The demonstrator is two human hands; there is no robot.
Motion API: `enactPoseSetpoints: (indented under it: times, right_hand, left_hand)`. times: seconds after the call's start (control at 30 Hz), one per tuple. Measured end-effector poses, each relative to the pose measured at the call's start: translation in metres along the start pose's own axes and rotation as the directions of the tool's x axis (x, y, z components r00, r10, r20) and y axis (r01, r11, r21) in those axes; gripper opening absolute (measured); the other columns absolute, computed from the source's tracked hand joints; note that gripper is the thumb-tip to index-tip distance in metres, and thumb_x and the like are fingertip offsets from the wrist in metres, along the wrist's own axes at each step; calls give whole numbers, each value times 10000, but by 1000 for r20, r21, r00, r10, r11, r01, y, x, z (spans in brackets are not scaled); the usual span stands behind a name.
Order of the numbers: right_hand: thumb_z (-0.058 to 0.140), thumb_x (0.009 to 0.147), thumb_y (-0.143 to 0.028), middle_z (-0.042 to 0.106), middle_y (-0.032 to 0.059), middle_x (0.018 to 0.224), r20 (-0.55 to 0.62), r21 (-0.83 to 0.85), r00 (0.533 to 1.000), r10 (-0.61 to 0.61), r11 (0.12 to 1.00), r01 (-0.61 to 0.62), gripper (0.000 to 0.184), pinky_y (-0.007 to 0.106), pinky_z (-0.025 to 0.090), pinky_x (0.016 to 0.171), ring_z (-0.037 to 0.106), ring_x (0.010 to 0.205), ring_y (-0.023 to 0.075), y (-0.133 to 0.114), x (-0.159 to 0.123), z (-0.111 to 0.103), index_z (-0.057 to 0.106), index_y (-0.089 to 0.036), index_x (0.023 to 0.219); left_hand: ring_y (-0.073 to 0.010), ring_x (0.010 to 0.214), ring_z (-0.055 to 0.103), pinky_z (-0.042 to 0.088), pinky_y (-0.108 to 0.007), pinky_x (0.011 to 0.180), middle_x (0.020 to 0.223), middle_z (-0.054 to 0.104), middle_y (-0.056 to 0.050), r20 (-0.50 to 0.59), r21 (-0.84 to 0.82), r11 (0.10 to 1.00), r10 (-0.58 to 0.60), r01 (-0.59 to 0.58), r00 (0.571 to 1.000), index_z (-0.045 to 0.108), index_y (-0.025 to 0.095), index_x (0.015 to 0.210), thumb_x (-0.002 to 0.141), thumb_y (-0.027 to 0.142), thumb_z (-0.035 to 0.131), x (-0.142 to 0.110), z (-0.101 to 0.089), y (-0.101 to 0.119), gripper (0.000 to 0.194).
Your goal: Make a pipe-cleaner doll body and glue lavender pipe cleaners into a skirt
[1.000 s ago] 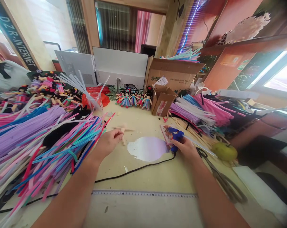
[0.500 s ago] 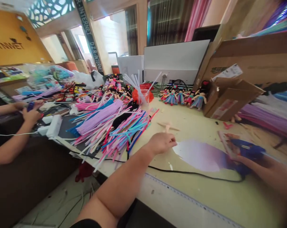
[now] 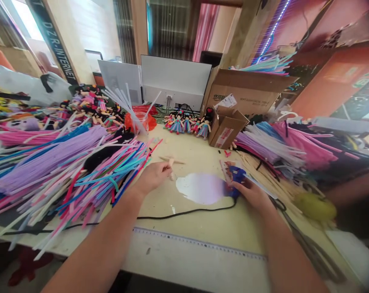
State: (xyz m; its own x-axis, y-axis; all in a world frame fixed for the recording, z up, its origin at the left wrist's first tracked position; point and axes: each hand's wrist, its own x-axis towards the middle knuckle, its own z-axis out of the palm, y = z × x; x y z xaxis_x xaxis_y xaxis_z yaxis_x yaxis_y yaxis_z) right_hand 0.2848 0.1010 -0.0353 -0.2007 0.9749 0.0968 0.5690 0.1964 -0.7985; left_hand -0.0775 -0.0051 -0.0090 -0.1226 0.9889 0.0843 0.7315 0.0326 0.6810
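View back on the table, work much as it was

In the last half second the view had swung back from the left, taking a co-worker's arms out of sight. The work seemed no further on: the figure [image 3: 171,162] lay in the same spot, left of the sheet [image 3: 202,188]. The left hand [image 3: 155,176] had its fingertips pressed together at the stem; whether they pinched it, I couldn't tell. The right hand [image 3: 253,195] gripped the glue gun [image 3: 238,174], just by the card [image 3: 226,171], its cord [image 3: 187,212] trailing left across the table [image 3: 199,228], beyond the ruler [image 3: 199,244]. Pipe cleaners [image 3: 56,158] heaped the left side; a blurred fruit [image 3: 315,206] sat right. Behind stood dolls [image 3: 177,124], a small box [image 3: 228,126] and monitors [image 3: 176,73], and beyond hung a pink curtain [image 3: 204,32]
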Motion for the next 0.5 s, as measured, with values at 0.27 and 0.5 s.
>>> enactPoseSetpoints:
  times: [0.27,0.5]
  right_hand:
    - [705,716,-543,760,90,964,33,65,997,67,996,-69,501,370,561,773,703,796,239,-4,-3,2,688,-184,1064]
    - [710,703,-517,762,61,847,-28,-24,999,44,999,-45,418,366,545,753,693,775,244,8,0,-1,725,-204,980]
  left_hand:
    - [-175,689,622,389,-250,587,733,687,-30,-32,22,999,-39,40,999,684,203,814,853,377,491,2,-1,-7,263]
    - [-166,651,598,360,-255,582,698,684,-20,-60,50,996,-71,74,996,658,199,755,854,364,489,2,-6,-7,255]
